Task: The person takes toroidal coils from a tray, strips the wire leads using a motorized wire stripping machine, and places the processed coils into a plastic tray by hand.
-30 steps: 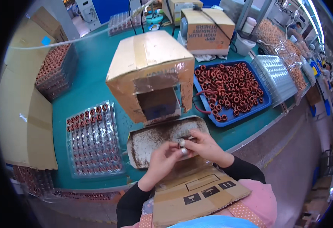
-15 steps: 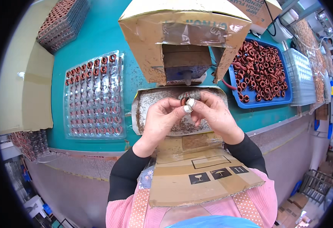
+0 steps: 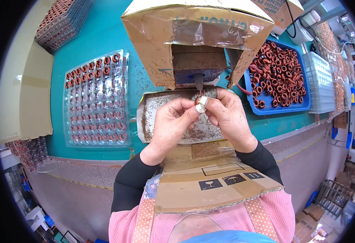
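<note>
The cardboard housing [image 3: 193, 38] stands on the table [image 3: 100, 32] and serves as the landmark. Directly in front of its opening lies a shallow tray [image 3: 149, 121], above which both hands meet: left hand [image 3: 171, 125], right hand [image 3: 228, 115]. A small ring [image 3: 197, 100] sits between their fingertips. Left of the housing lies a compartment tray [image 3: 96, 99]. Right of the housing sits a bin [image 3: 305, 106] containing rings [image 3: 278, 75]. A cardboard apron [image 3: 210, 178] lies nearest the person, in front of the shallow tray.

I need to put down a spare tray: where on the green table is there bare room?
Bare green table lies between the clear compartment tray and the cardboard hood. Crowded: the blue bin of coils at right, and the metal tray beneath both hands.
</note>
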{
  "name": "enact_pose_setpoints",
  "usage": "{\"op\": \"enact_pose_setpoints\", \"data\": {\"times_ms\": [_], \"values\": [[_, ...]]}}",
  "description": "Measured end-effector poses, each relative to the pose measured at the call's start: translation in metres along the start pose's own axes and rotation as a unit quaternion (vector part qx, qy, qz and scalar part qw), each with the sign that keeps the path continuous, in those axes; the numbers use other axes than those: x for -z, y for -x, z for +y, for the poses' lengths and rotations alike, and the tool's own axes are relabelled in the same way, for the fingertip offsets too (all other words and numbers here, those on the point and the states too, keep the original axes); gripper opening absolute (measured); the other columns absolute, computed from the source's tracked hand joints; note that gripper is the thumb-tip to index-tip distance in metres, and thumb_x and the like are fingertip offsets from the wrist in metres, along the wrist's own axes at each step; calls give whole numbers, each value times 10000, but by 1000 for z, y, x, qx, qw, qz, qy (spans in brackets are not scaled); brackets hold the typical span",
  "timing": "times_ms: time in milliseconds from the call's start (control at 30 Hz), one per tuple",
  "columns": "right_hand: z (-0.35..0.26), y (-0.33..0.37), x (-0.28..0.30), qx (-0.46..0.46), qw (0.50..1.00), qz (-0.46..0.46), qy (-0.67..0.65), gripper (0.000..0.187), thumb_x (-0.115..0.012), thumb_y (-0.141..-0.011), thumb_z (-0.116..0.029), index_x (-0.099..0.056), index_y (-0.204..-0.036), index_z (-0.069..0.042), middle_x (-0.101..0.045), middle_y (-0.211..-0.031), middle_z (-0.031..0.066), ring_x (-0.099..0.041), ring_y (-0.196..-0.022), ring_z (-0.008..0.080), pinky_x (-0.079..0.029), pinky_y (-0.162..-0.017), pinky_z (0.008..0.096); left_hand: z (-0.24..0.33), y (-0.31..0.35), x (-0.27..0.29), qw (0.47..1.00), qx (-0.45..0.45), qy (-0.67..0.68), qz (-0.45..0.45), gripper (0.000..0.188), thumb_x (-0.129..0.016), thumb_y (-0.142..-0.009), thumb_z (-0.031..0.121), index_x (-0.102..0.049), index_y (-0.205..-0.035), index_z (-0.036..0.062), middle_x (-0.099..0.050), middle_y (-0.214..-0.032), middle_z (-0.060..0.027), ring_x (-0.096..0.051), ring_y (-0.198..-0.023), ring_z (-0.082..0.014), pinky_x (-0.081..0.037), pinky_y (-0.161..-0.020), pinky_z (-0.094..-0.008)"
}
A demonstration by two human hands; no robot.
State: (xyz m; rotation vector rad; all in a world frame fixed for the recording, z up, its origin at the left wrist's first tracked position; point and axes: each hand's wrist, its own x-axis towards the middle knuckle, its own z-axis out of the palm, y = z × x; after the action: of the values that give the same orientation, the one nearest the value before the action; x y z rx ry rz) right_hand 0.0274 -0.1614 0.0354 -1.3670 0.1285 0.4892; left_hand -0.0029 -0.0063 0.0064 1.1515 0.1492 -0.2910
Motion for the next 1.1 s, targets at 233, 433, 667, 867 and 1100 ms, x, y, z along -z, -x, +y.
{"op": "enact_pose_setpoints", "data": {"times_ms": [233,433,667,867,1100], "values": [[4,-3,0,11,1000,19,5,233,-613,-843,-203,-577,-814,25,-524,-593,0,-425,-488,29,-323,-431,195,2,-3,-3,1000,-9,15,5,156,-660,-873,135,-630,-938,-4,-606,-752,-5,-499,-609,-31,-402,-535,-176],[3,-4,-5,35,999,27,-10,217,-600,-854,-200,-585,-837,15,-530,-614,-5,-427,-504,24,-328,-438,193,4,-8,-3,999,-30,-4,12,169,-663,-872,150,-630,-934,-4,-604,-740,-7,-499,-609,-32,-394,-542,-175],[6,1,-6,25,999,22,-16,189,-598,-856,-180,-587,-856,9,-529,-630,-15,-421,-510,20,-326,-441,189,-2,-2,1,999,-39,13,-6,141,-657,-876,129,-623,-922,1,-601,-742,3,-492,-615,-28,-388,-536,-178],[8,0,-8,21,999,17,23,197,-604,-844,-184,-572,-809,8,-521,-611,-13,-422,-506,26,-324,-440,194,-3,4,5,999,-45,16,-5,118,-649,-880,117,-617,-914,8,-603,-760,5,-482,-620,-21,-380,-532,-175],[8,-7,-8,37,999,24,22,244,-609,-840,-219,-555,-757,5,-525,-602,1,-430,-510,31,-336,-443,200,-1,-2,2,998,-57,18,8,133,-656,-876,127,-623,-921,6,-620,-784,2,-494,-630,-19,-386,-544,-172]]}}
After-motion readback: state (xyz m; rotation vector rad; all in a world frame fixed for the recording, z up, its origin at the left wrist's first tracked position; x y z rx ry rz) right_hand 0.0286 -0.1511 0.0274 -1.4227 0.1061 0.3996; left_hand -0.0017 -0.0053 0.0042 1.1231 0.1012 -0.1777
